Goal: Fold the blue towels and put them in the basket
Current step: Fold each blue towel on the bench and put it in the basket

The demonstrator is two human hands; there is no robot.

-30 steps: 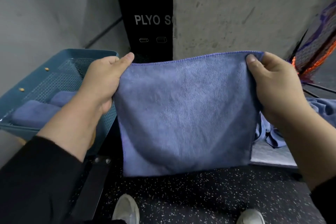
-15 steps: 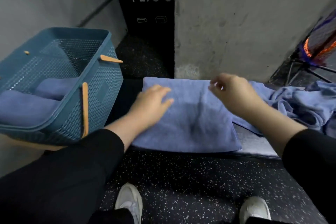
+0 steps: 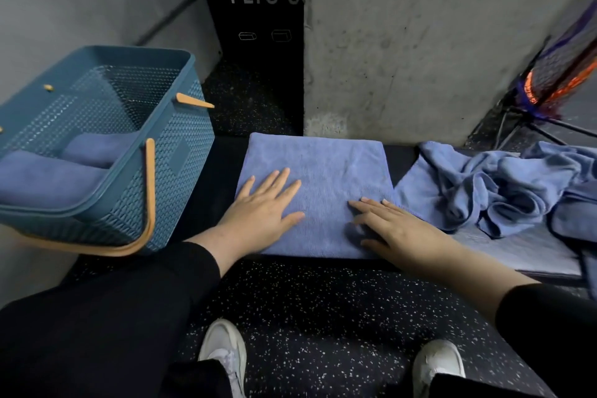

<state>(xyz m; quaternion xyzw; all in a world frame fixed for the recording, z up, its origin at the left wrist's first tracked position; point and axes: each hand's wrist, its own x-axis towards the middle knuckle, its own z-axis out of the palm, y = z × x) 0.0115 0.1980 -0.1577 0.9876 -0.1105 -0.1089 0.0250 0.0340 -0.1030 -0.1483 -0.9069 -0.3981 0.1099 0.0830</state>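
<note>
**Both hands flat on the towel, basket to your left**

Your left hand [image 3: 261, 207] and right hand [image 3: 392, 226] press open-palmed, gripping nothing, on the folded blue towel [image 3: 323, 165] at the bench's front edge. Its long axis runs away from you. The basket [image 3: 181, 158] stands just beside your left hand; unfolded towels [image 3: 504, 191] lie right

Both hands lie on the flat towel [image 3: 318, 171]; basket [image 3: 168, 171] at nine o'clock, crumpled towels [image 3: 504, 191] at three.
</note>
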